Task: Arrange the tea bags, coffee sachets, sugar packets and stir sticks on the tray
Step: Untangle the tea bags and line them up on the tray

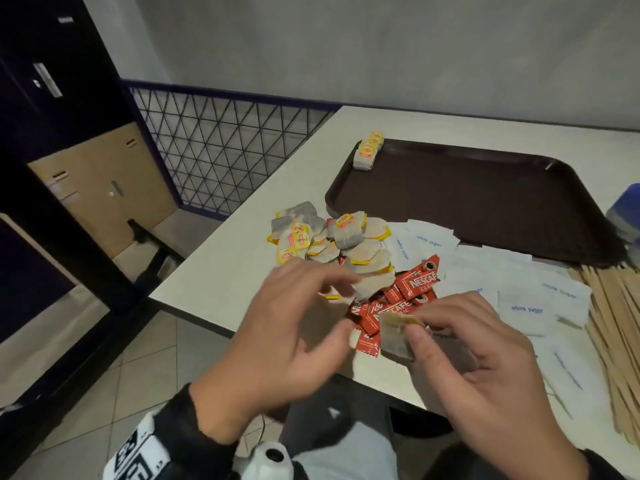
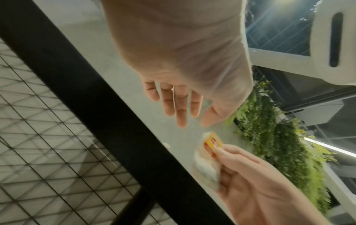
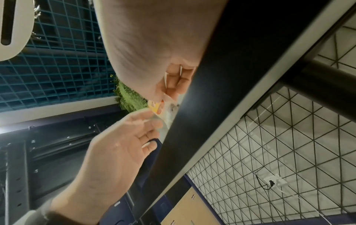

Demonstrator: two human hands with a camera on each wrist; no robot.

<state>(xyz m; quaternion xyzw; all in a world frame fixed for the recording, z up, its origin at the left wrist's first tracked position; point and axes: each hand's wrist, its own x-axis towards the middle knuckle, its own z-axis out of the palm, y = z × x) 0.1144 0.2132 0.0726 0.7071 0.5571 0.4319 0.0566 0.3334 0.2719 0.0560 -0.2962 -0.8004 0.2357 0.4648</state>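
Note:
A brown tray (image 1: 485, 202) lies at the back of the table with a few tea bags (image 1: 367, 151) standing in its far left corner. In front of it lie a pile of yellow-tagged tea bags (image 1: 329, 240), red coffee sachets (image 1: 414, 284), white sugar packets (image 1: 526, 303) and wooden stir sticks (image 1: 620, 317). My right hand (image 1: 419, 329) pinches a tea bag (image 1: 394, 341) over the coffee sachets; its yellow tag (image 2: 212, 141) shows in the left wrist view. My left hand (image 1: 343, 306) hovers beside it, fingers spread and holding nothing, just short of the tea bag pile.
The near table edge (image 1: 194, 313) runs under both hands, with tiled floor below. A dark mesh railing (image 1: 221, 150) stands to the left. A blue-topped container (image 1: 628, 216) sits at the tray's right end.

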